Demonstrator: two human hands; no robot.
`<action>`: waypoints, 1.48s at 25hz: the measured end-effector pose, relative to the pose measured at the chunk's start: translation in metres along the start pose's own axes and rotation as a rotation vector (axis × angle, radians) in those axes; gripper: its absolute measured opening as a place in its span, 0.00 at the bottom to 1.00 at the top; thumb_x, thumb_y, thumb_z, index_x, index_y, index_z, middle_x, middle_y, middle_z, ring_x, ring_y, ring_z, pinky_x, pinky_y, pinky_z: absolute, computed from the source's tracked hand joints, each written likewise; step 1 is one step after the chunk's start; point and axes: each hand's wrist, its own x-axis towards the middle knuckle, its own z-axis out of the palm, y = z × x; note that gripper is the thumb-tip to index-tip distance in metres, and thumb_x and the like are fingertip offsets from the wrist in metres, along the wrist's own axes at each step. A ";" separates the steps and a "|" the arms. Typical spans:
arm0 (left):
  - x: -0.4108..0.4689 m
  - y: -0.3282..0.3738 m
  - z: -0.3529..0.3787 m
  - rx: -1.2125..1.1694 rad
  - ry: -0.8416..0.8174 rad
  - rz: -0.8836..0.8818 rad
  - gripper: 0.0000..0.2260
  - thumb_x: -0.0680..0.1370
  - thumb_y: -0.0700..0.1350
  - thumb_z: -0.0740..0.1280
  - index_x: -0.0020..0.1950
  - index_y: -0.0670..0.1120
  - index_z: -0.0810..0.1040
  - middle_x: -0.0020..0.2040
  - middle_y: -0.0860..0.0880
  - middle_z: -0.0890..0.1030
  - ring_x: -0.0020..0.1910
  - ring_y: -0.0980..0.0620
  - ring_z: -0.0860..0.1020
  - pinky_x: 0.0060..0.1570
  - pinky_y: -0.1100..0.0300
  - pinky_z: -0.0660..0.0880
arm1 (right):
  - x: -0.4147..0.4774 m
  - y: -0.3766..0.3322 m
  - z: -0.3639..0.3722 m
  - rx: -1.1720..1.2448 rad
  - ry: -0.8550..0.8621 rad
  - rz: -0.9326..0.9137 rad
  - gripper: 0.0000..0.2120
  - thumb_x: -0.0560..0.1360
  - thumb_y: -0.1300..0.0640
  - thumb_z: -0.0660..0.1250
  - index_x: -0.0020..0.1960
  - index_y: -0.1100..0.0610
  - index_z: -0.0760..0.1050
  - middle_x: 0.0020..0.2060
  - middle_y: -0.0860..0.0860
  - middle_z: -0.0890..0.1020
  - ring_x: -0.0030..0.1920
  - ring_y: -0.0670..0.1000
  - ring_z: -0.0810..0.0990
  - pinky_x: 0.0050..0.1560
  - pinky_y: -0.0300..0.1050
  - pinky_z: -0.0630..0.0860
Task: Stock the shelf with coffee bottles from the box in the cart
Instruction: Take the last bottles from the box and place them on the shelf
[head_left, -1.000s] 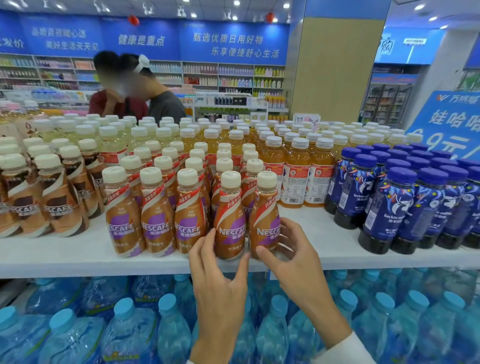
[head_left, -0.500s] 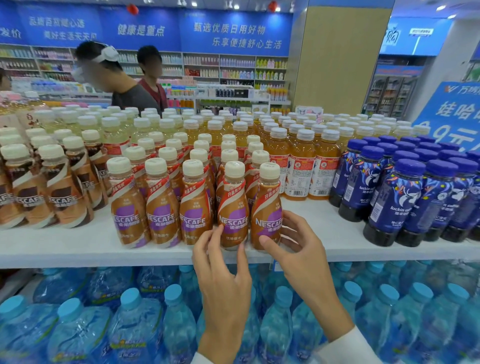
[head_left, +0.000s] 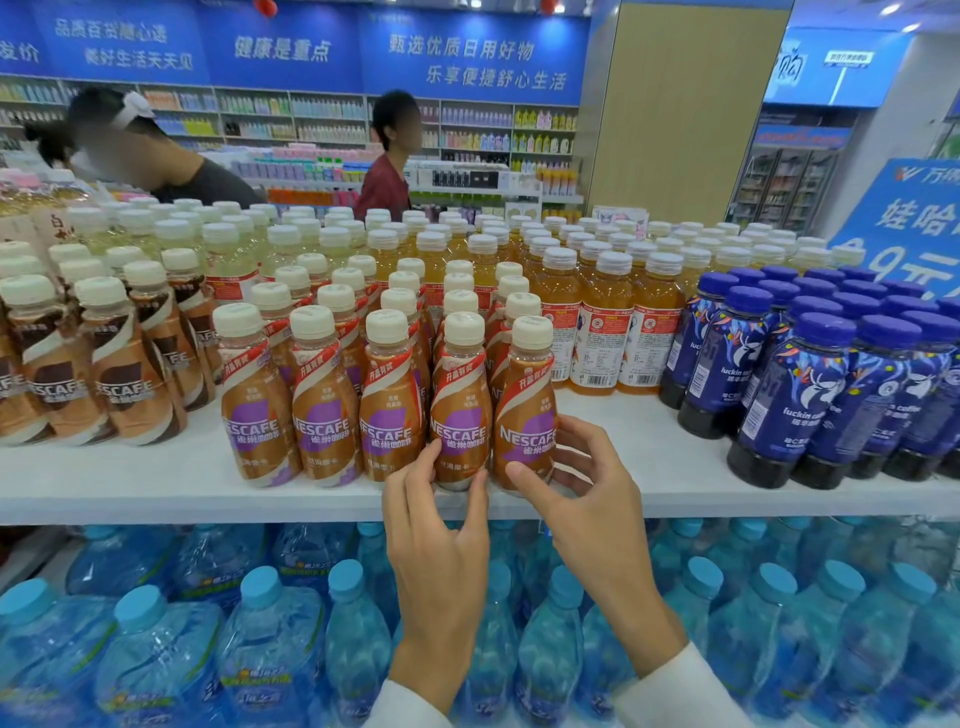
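A front row of brown-and-purple Nescafé coffee bottles with cream caps stands on the white shelf (head_left: 156, 488). My left hand (head_left: 436, 525) pinches the base of the fourth bottle (head_left: 460, 405) between thumb and fingers. My right hand (head_left: 582, 488) curls around the base of the fifth bottle (head_left: 524, 410), the rightmost of the row, with the thumb on its label. Both bottles stand upright on the shelf near its front edge. The cart and the box are out of view.
Brown-labelled Nescafé bottles (head_left: 124, 374) stand to the left, orange drink bottles (head_left: 602, 332) behind, dark blue luckin coffee bottles (head_left: 810, 395) to the right. Bare shelf lies between the fifth bottle and the blue ones. Blue-capped water bottles (head_left: 260, 639) fill the level below. Two people (head_left: 389, 171) move behind the display.
Both hands stay at the bases of the same two bottles; the fifth bottle's label now faces more to the front. The people behind have moved right.
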 end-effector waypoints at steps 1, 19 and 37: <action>0.001 0.000 -0.001 -0.003 -0.001 -0.002 0.25 0.75 0.44 0.78 0.69 0.49 0.74 0.59 0.58 0.73 0.59 0.52 0.78 0.59 0.58 0.78 | 0.000 0.001 0.001 -0.001 0.013 0.000 0.24 0.69 0.50 0.81 0.57 0.35 0.72 0.53 0.29 0.80 0.56 0.35 0.80 0.48 0.26 0.76; 0.003 -0.003 -0.006 0.008 -0.027 0.029 0.21 0.76 0.43 0.76 0.66 0.48 0.74 0.58 0.54 0.72 0.55 0.54 0.76 0.56 0.75 0.71 | 0.002 0.007 0.014 -0.100 0.087 -0.002 0.26 0.68 0.45 0.80 0.58 0.34 0.69 0.55 0.33 0.78 0.56 0.32 0.77 0.47 0.23 0.74; 0.011 -0.003 -0.021 0.116 -0.220 0.056 0.21 0.80 0.45 0.72 0.71 0.44 0.71 0.60 0.46 0.73 0.60 0.48 0.75 0.58 0.49 0.80 | -0.011 0.005 0.032 -0.189 0.204 -0.004 0.28 0.73 0.48 0.77 0.69 0.44 0.69 0.62 0.40 0.77 0.60 0.35 0.76 0.52 0.22 0.72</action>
